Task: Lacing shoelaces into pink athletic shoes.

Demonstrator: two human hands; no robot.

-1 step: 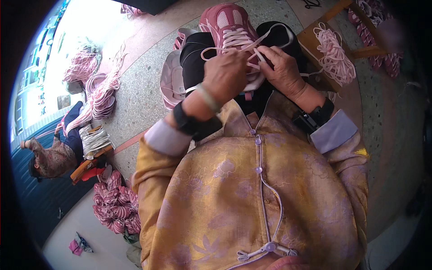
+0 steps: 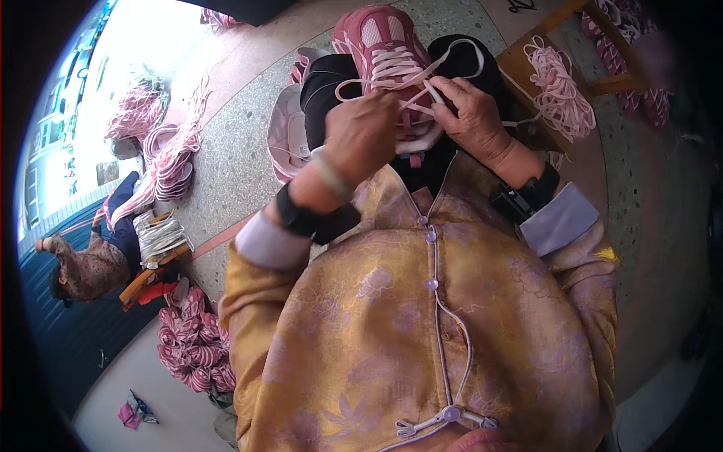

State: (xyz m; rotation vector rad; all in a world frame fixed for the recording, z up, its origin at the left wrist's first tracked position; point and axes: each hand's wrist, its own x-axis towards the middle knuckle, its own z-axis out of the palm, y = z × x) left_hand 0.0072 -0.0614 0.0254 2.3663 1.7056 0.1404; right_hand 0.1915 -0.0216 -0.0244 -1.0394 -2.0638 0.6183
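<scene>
Apparently lacing the pink shoe (image 2: 364, 54) at upper centre of the frame, pinching the pale lace (image 2: 434, 90) in the right hand (image 2: 471, 113), curling the left hand's (image 2: 363, 129) fingers around something undiscernible, and probably next requiring an even pull-through.

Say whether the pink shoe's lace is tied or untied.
Untied: the right hand pinches a loose length of lace, and the pink shoe shows no bow.

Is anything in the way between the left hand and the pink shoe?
Nothing visible blocks it: the left hand is right at the near end of the pink shoe, beside loose strands of pale lace.
</scene>
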